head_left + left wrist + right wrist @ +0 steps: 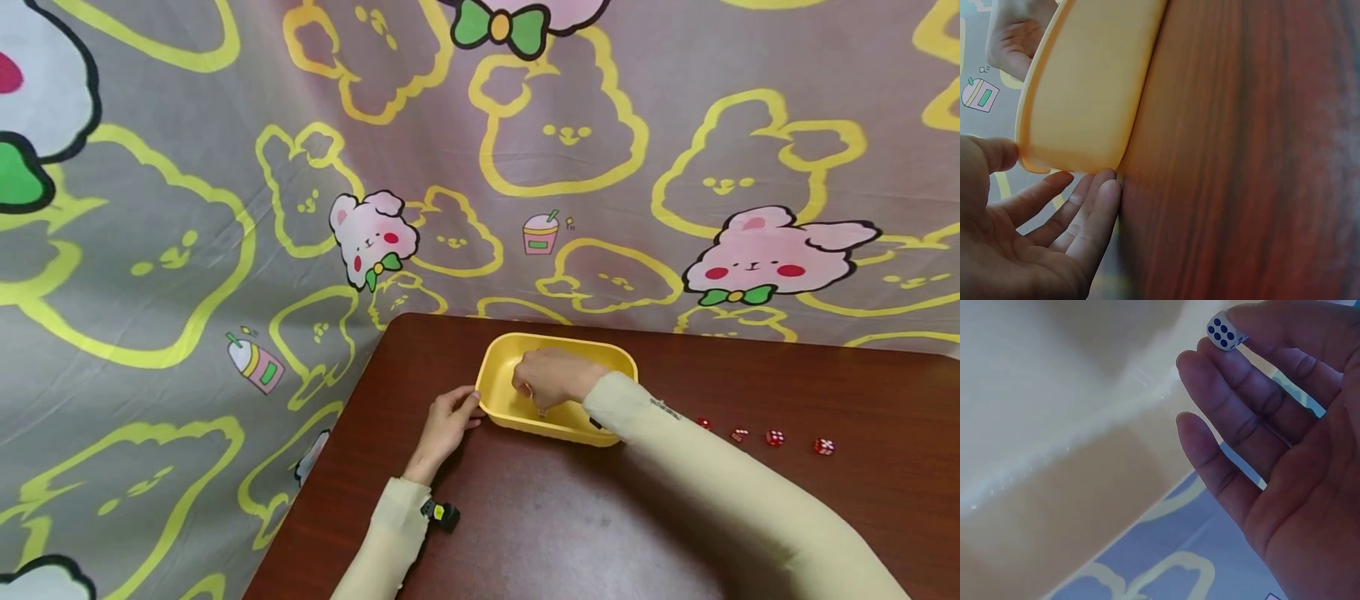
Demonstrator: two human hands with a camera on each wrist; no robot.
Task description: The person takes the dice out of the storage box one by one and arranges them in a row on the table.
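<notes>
A yellow plastic basin stands on the dark wooden table. My left hand holds it at its near left corner, thumb at the rim and fingertips against the outer wall. Inside the basin, my right hand reaches down from the right. In the right wrist view this hand pinches a white die with dark blue dots between thumb and fingertips; the other fingers are spread loosely. The hand and sleeve hide part of the basin's floor.
Several red translucent dice with white dots lie in a row on the table, right of the basin and beyond the right sleeve. A grey cloth with yellow cartoon outlines hangs behind the table and along its left side.
</notes>
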